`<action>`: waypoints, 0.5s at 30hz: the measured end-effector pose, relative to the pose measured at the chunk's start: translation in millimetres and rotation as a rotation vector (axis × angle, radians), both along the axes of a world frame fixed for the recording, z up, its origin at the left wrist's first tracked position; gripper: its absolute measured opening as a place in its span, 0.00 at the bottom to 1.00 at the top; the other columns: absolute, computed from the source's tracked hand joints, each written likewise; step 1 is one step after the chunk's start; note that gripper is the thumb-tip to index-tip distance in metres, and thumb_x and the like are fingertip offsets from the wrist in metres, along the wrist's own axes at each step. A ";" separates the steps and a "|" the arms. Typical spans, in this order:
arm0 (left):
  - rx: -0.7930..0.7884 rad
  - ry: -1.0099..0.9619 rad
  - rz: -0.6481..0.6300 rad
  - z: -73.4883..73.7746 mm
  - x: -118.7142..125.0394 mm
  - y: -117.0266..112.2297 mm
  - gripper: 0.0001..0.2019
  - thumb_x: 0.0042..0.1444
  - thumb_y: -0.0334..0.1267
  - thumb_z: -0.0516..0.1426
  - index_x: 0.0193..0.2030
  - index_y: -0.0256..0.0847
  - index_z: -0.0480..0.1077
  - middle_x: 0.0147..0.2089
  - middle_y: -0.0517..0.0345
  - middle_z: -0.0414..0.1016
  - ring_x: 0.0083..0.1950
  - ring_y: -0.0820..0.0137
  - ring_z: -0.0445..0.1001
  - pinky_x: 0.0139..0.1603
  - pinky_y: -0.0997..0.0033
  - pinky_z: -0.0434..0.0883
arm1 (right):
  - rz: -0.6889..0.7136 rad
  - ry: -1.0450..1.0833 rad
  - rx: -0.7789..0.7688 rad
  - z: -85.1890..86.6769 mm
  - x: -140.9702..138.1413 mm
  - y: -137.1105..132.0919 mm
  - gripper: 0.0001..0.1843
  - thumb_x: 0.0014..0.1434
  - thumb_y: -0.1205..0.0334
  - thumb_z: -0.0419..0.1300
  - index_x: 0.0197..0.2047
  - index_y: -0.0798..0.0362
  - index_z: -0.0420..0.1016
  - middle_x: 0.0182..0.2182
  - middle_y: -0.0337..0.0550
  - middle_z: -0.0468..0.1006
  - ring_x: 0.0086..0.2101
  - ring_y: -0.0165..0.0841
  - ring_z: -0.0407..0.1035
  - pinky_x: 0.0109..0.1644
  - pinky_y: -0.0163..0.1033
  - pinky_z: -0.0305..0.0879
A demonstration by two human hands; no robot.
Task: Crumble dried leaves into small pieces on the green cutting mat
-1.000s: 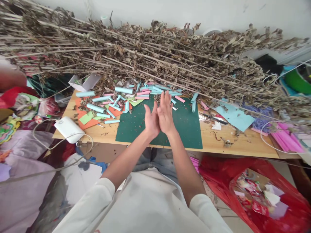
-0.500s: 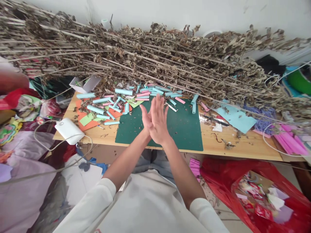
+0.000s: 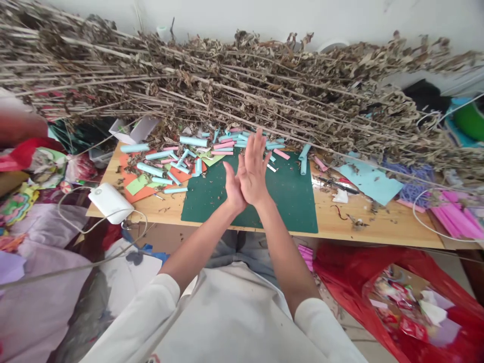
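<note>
Above the green cutting mat (image 3: 287, 201), my left hand (image 3: 234, 190) and my right hand (image 3: 254, 174) meet palm to palm, fingers stretched out. The right hand reaches farther forward, its palm and fingers covering part of the left. Nothing shows in either hand, though the space between the palms is hidden. Beyond the fingertips lie several rolled blue paper tubes (image 3: 193, 141) and pink paper tubes (image 3: 223, 145). A small white strip (image 3: 271, 167) rests on the mat just right of the right hand.
Dried plant stalks (image 3: 227, 91) stretch across the back of the wooden table (image 3: 325, 222). Orange paper (image 3: 139, 197) and a white power bank (image 3: 111, 202) with a cable lie left. Blue paper (image 3: 372, 181) and a black pen (image 3: 340, 185) lie right. A red plastic bag (image 3: 340, 267) holds scraps below.
My right hand has slid forward along the left palm, and the left has drawn back a little. Both hands have shifted slightly right in the view.
</note>
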State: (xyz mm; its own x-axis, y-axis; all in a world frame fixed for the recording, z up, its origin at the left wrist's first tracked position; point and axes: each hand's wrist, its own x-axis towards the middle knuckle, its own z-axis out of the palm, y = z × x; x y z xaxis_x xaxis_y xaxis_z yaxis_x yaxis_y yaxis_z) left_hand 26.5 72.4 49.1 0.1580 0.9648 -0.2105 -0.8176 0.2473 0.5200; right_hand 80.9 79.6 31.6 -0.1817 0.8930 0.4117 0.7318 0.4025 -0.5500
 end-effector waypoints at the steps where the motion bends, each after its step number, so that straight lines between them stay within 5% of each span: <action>1: 0.026 -0.023 -0.007 1.1 -0.7 1.4 0.36 0.60 0.67 0.32 0.71 0.58 0.47 0.74 0.71 0.49 0.76 0.63 0.36 0.75 0.51 0.46 | -0.002 0.016 -0.015 -1.8 0.7 0.4 0.36 0.64 0.36 0.22 0.68 0.38 0.08 0.72 0.36 0.21 0.70 0.47 0.22 0.68 0.70 0.32; 9: 0.126 -0.102 0.022 3.9 7.6 -5.6 0.31 0.66 0.57 0.29 0.71 0.55 0.50 0.72 0.71 0.54 0.75 0.69 0.41 0.76 0.58 0.43 | -0.021 -0.014 -0.002 7.8 -4.0 5.9 0.40 0.65 0.35 0.28 0.67 0.40 0.04 0.71 0.37 0.17 0.70 0.45 0.20 0.69 0.66 0.35; 12: 0.061 -0.039 -0.015 15.2 4.8 -5.7 0.36 0.63 0.63 0.28 0.71 0.52 0.51 0.73 0.67 0.52 0.76 0.64 0.41 0.75 0.53 0.46 | -0.037 0.042 -0.043 4.2 0.0 5.9 0.36 0.65 0.37 0.24 0.66 0.40 0.03 0.71 0.36 0.17 0.70 0.44 0.21 0.69 0.66 0.36; 15: -0.068 0.066 0.015 21.5 1.8 -1.3 0.36 0.61 0.64 0.27 0.71 0.59 0.49 0.74 0.71 0.48 0.76 0.64 0.37 0.73 0.49 0.47 | 0.009 0.113 -0.052 4.9 0.8 -0.9 0.37 0.66 0.38 0.24 0.66 0.43 0.02 0.72 0.38 0.18 0.70 0.42 0.23 0.70 0.62 0.39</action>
State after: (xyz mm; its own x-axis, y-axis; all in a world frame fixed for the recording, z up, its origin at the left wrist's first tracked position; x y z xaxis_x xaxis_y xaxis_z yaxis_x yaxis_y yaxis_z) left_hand 28.3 71.1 70.6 0.1270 0.9501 -0.2850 -0.7860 0.2717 0.5553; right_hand 81.7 78.7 36.5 -0.1445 0.9123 0.3832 0.6609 0.3772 -0.6488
